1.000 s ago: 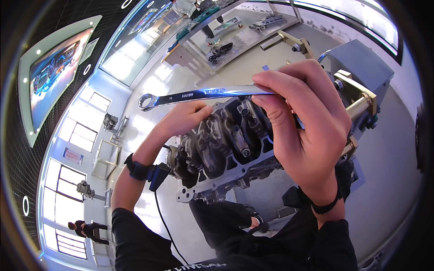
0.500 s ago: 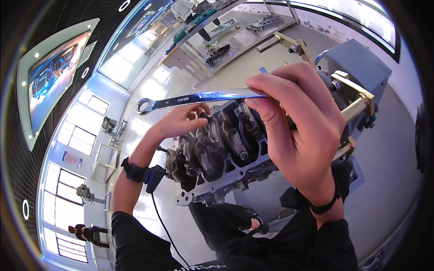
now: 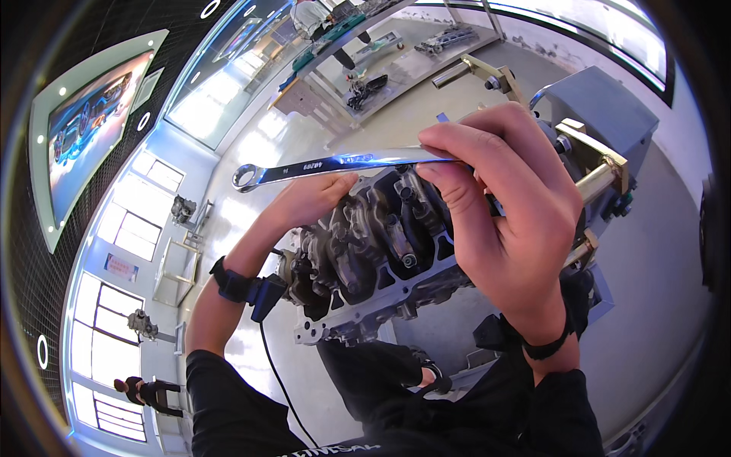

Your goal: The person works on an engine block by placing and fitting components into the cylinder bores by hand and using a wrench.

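Wrench shifted left | right hand pinches it | left hand cupped on engine block

Glossy pale floor, bright windows, workbench.

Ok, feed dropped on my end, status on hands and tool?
Right hand gripping wrench. Left hand on engine block. Nothing in the way.

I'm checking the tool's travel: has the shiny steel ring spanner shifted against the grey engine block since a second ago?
Cannot tell. The shiny steel ring spanner in the right hand lies across the grey engine block much as before; the small shift could be head movement.
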`<state>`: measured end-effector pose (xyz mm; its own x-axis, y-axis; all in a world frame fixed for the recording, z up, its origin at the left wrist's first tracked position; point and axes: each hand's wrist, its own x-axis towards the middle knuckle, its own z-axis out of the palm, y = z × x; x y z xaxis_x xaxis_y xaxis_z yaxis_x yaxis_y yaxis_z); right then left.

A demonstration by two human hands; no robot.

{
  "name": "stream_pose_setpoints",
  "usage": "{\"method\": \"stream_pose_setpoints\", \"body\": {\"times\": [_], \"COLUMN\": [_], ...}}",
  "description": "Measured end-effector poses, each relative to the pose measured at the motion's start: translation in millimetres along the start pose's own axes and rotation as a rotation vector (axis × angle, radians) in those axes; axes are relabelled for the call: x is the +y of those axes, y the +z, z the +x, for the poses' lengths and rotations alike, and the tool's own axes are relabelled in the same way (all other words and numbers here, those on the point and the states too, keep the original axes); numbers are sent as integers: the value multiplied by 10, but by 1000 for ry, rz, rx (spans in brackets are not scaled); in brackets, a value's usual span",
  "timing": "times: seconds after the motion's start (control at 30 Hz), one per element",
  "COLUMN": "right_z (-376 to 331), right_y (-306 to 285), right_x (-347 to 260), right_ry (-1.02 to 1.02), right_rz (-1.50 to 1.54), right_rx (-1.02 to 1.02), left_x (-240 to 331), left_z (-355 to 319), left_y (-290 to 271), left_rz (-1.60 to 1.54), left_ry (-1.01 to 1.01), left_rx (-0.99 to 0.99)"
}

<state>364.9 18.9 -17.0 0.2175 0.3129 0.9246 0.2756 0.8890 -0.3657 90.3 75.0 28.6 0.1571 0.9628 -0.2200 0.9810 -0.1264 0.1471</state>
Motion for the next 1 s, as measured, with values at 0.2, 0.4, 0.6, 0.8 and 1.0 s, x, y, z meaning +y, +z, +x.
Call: {"method": "stream_pose_setpoints", "body": {"times": [0.2, 0.4, 0.6, 0.8, 1.0], "right_z": [10, 11, 3, 10, 9], "right_y": [-14, -5, -12, -10, -21], "right_x": [21, -2, -21, 0, -15], "right_ry": [-10, -2, 8, -23, -22], "right_rz": [4, 7, 1, -10, 1], "right_rx": [3, 1, -19, -10, -12], "left_x": [-15, -157, -85, 38, -2], "left_z": [46, 35, 34, -53, -87], "left_y": [-43, 66, 82, 5, -1], "left_rz": [112, -62, 21, 191, 111], "left_ry": [147, 167, 28, 94, 181], "left_rx": [-70, 90, 105, 135, 118]}}
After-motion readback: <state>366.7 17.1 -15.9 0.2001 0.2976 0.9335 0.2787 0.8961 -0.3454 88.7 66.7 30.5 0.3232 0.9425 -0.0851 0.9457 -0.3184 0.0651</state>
